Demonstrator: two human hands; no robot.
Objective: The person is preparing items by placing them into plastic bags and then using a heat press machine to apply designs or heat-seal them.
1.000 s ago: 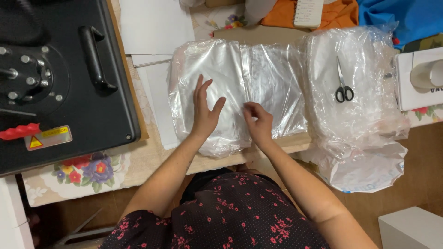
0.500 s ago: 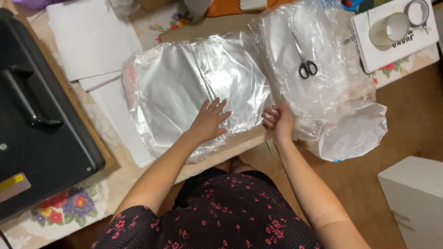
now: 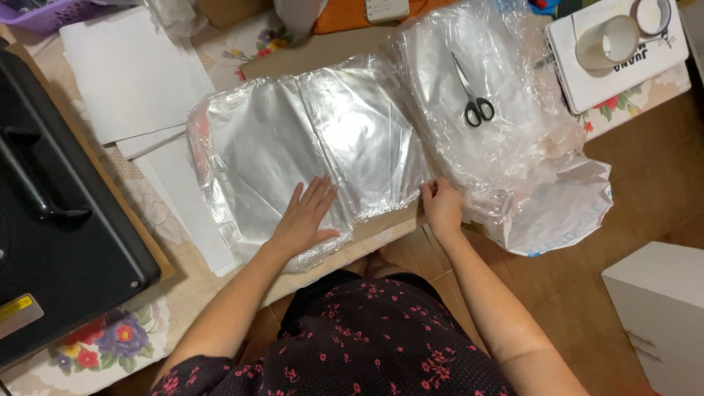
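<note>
A stack of clear plastic bags (image 3: 308, 139) lies flat on the table (image 3: 323, 51), near its front edge and roughly in the middle of the view. The left hand (image 3: 304, 220) rests on the near part of this stack, open, palm down and fingers spread, pressing the shiny film flat. The right hand (image 3: 442, 207) is at the stack's near right corner, right at the table edge, with its fingers curled and pinching the edge of the plastic.

Just to the right of the stack, touching or overlapping it, sits a second, bulkier heap of crumpled plastic bags (image 3: 506, 147), which spills over the near edge of the table. A pair of black-handled scissors (image 3: 471, 97) lies on top of this heap, blades pointing away to the far side.

At the far right stands a white box (image 3: 631, 66) with a roll of tape (image 3: 607, 42) on it. On the left side, a large black machine with a handle (image 3: 59, 213) takes up the table's left end, and white paper sheets (image 3: 128, 73) lie between it and the stack. A flowered tablecloth (image 3: 110, 341) shows at the near left corner.
</note>
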